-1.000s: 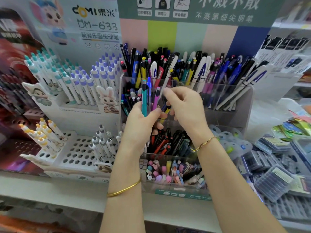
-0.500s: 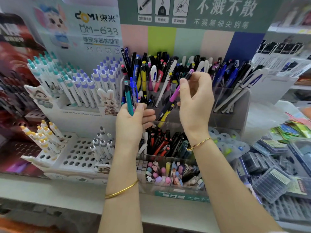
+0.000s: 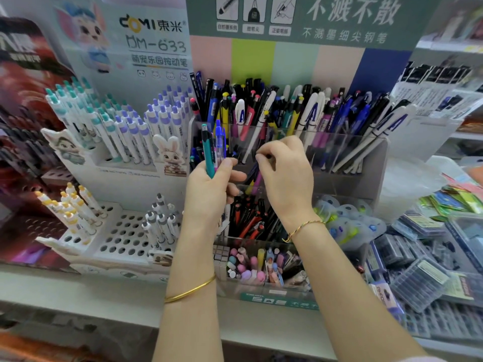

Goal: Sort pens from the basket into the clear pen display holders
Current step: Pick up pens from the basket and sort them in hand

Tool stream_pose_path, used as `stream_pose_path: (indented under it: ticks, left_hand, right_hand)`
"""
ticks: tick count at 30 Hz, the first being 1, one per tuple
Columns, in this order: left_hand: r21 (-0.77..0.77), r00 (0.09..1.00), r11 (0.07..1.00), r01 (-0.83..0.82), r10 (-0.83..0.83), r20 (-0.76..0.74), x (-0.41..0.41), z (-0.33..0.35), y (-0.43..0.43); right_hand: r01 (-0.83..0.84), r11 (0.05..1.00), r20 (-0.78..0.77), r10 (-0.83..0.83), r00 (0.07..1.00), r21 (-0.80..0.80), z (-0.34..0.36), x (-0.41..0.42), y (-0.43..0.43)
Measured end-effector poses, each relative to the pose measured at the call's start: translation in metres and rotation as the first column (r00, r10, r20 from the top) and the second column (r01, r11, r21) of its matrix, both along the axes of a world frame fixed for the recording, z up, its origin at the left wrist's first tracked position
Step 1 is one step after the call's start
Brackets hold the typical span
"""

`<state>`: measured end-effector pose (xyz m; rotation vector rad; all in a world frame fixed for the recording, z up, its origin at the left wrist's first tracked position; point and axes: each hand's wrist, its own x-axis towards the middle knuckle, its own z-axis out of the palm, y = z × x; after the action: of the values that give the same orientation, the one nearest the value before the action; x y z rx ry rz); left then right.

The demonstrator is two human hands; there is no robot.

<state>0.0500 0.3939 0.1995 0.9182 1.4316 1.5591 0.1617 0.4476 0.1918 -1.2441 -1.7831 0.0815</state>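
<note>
Two hands with pens at the clear tiered plastic pen holder point(image 3: 345, 180)
At the holder's left end, the left hand point(image 3: 206, 197) has its grip clamped on an upright teal click pen point(image 3: 208, 152) and blue plastic pens point(image 3: 219, 138); before its middle, the right hand point(image 3: 287, 178) has its grip pinched on a slanted magenta pen point(image 3: 258, 181).

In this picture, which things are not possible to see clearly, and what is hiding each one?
Head view only:
The pen the right hand pinches: its fingers cover it; only a dark tip shows.
Lower ends of the teal pen and blue pens: inside the left hand's grip.
Middle tier of the clear holder: partly behind both hands.
The basket: not in the frame.
Print on the packets at right: blurred.
</note>
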Motion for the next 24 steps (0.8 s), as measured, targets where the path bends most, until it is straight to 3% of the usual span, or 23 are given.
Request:
stream_pose_path:
  ticks: [2, 5, 12, 16, 20, 24]
  left_hand:
    - [-0.003, 0.999, 0.999, 0.042, -0.042, -0.011, 0.001, 0.000, -0.001]
    - [-0.008, 0.992, 0.993, 0.121, -0.121, -0.029, 0.002, 0.001, -0.002]
    - [-0.021, 0.959, 0.962, 0.271, -0.272, -0.078, 0.003, 0.002, -0.005]
    - [0.024, 0.994, 0.995, 0.101, -0.100, -0.032, -0.005, -0.001, -0.003]
    - [0.085, 0.993, 0.993, -0.084, 0.091, -0.073, -0.012, 0.001, -0.001]
    - [0.067, 0.998, 0.997, -0.045, 0.047, -0.032, -0.009, 0.003, -0.003]
  right_hand:
    - [0.017, 1.000, -0.019, -0.017, 1.000, -0.020, -0.002, 0.002, 0.002]
    - [-0.012, 1.000, -0.222, 0.017, 0.975, 0.024, 0.008, 0.004, -0.001]
    - [-0.362, 0.911, -0.407, 0.260, 0.876, -0.198, 0.032, -0.005, -0.008]
    - [-0.215, 0.976, -0.572, 0.191, 0.798, 0.026, 0.031, -0.004, -0.005]
    - [-0.113, 0.984, -0.486, 0.166, 0.858, 0.136, 0.027, -0.006, -0.001]
    - [-0.148, 0.984, -0.325, 0.174, 0.930, 0.102, 0.018, -0.008, -0.003]
